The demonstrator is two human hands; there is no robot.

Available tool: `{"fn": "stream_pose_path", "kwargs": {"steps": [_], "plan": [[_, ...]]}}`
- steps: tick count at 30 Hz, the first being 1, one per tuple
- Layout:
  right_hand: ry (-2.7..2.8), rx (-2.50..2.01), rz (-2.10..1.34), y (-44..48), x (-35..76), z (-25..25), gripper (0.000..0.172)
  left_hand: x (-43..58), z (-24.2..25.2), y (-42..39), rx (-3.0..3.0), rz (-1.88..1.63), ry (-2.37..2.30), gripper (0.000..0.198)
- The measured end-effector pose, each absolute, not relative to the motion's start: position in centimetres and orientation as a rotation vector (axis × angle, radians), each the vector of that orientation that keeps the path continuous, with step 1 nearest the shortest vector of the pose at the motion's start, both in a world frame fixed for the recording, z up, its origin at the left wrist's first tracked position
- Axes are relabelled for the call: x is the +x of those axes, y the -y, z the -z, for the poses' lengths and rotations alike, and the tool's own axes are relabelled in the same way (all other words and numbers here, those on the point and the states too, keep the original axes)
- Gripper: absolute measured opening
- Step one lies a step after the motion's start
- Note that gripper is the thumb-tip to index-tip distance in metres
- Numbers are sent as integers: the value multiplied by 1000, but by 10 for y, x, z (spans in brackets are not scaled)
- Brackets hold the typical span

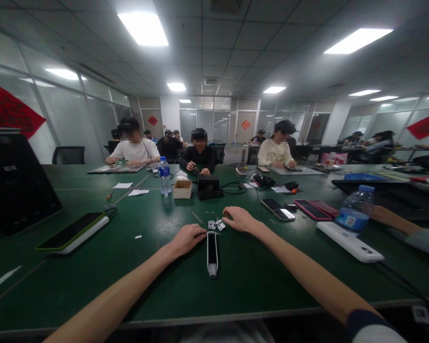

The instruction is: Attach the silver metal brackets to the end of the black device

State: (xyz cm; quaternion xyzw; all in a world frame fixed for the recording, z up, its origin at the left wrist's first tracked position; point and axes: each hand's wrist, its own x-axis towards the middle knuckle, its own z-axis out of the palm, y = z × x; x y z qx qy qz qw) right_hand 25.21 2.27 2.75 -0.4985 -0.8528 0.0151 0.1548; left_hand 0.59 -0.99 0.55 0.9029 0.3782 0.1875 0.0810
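Observation:
On the green table, a narrow device [212, 252] with a white rim and black face lies lengthwise in front of me, its pale squarish tip toward me. My left hand [188, 239] rests on its left, the fingertips drawn together at the device's far end. What they pinch, if anything, is too small to make out. Just beyond the device lie a few small silvery plates with dark holes [211, 224]. To their right is my right hand [240, 219], fingers bent and thumb apart, with the tips close beside the plates. Whether they touch is unclear.
A small box [182, 189] and a water bottle [165, 175] stand ahead. Right of me are phones [277, 208], a larger bottle [355, 209], a white power bank [349, 241] and another person's arm [393, 219]. Left lies a green-edged phone [73, 231]. People sit opposite.

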Motion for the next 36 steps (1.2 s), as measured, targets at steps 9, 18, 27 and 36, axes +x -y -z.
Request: {"fn": "stream_pose_path", "kwargs": {"steps": [9, 18, 27, 36], "plan": [[2541, -1446, -333, -44, 238, -21, 22, 6, -6, 11, 2716, -543, -1146, 24], [2282, -1700, -314, -66, 300, -36, 21, 5, -3, 10, 2725, -542, -1135, 23], [2292, -1829, -159, -68, 308, -14, 25, 7, -5, 13, 2685, -566, -1158, 22], [2740, -1202, -87, -34, 250, -20, 18, 8, -3, 13, 2675, -562, -1240, 23]]}}
